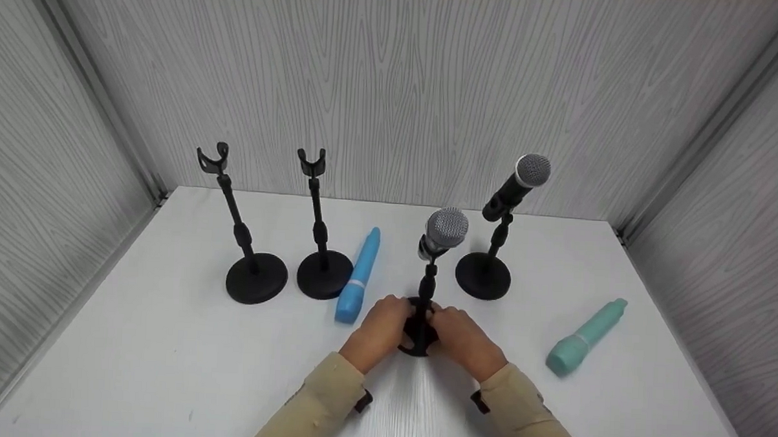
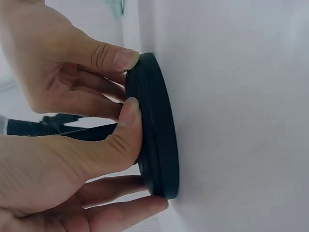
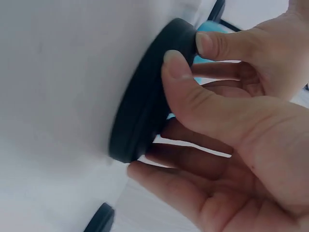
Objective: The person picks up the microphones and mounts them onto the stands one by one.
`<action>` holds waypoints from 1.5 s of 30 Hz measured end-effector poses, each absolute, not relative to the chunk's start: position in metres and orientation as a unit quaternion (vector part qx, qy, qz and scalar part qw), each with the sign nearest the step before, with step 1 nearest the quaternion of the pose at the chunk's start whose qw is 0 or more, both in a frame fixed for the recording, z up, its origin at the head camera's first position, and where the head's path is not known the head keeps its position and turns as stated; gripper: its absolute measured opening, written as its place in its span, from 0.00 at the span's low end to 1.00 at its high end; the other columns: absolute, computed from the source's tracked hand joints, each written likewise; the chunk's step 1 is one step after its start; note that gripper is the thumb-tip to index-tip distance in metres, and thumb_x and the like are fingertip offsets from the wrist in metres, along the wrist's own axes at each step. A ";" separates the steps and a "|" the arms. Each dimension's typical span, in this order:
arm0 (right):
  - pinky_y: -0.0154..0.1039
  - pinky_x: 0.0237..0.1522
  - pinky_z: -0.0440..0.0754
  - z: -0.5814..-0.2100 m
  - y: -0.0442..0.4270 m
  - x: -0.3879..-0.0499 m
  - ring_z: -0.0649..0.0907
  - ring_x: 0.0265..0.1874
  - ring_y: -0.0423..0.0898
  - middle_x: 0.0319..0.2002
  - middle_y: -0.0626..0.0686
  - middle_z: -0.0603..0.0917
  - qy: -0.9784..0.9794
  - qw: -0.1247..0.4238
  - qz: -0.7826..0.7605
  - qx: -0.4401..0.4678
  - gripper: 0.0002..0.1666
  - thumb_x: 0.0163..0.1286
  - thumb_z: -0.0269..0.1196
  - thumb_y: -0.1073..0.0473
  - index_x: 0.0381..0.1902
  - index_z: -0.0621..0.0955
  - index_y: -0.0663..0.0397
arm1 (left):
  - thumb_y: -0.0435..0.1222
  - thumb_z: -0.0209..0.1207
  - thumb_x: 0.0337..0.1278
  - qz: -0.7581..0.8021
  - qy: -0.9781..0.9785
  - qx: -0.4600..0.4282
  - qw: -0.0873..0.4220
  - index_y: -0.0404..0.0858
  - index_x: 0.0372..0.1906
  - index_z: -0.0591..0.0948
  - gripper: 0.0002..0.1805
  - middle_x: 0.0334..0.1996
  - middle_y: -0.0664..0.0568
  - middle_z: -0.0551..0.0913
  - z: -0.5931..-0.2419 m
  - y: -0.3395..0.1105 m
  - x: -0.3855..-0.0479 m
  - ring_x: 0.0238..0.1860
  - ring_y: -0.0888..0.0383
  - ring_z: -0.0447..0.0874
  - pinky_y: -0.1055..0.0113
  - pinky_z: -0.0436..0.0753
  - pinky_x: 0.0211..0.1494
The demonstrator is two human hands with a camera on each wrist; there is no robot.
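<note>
Near the front middle of the white table stands a black microphone stand (image 1: 427,288) with a black, silver-headed microphone (image 1: 447,228) in its clip. My left hand (image 1: 382,328) grips the left side of its round base (image 2: 153,125), thumb on top and fingers at the rim. From the other side my right hand (image 1: 467,341) holds the same base, thumb on top and fingers around the edge. In the wrist views the base is at or very near the tabletop; whether it is slightly raised I cannot tell.
Two stands with unfilled clips, one far left (image 1: 253,278) and one nearer (image 1: 324,276), stand left. A blue microphone (image 1: 359,276) lies beside the nearer one. Behind right, another stand (image 1: 483,277) bears a black microphone (image 1: 518,184). A green microphone (image 1: 585,338) lies far right.
</note>
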State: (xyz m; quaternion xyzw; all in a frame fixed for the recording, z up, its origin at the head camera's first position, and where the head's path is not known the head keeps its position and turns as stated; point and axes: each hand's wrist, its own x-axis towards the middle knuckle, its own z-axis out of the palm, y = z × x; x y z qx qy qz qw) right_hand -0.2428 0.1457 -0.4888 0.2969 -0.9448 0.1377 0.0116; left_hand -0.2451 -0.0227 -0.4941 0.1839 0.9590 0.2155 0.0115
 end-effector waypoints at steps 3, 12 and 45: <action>0.50 0.30 0.82 -0.490 0.150 -0.256 0.86 0.29 0.57 0.30 0.62 0.86 -0.944 0.024 0.131 0.301 0.04 0.65 0.66 0.73 0.38 0.82 0.66 | 0.30 0.79 0.43 0.240 0.956 0.167 0.025 0.35 0.45 0.89 0.19 0.40 0.42 0.89 -0.492 -0.019 -0.259 0.46 0.46 0.85 0.53 0.85 0.53; 0.53 0.36 0.85 -0.489 0.149 -0.294 0.86 0.35 0.59 0.33 0.65 0.85 -0.962 -0.008 0.099 0.253 0.07 0.70 0.63 0.71 0.44 0.82 0.69 | 0.24 0.75 0.46 0.292 0.948 0.122 0.012 0.31 0.45 0.89 0.16 0.42 0.38 0.89 -0.495 -0.007 -0.296 0.46 0.46 0.87 0.55 0.87 0.52; 0.56 0.41 0.86 -0.500 0.137 -0.343 0.88 0.40 0.66 0.40 0.70 0.86 -0.959 0.050 0.096 0.262 0.05 0.67 0.65 0.72 0.40 0.83 0.69 | 0.27 0.56 0.71 0.307 0.948 0.077 -0.047 0.29 0.46 0.84 0.08 0.43 0.38 0.87 -0.503 0.001 -0.328 0.43 0.48 0.87 0.54 0.86 0.49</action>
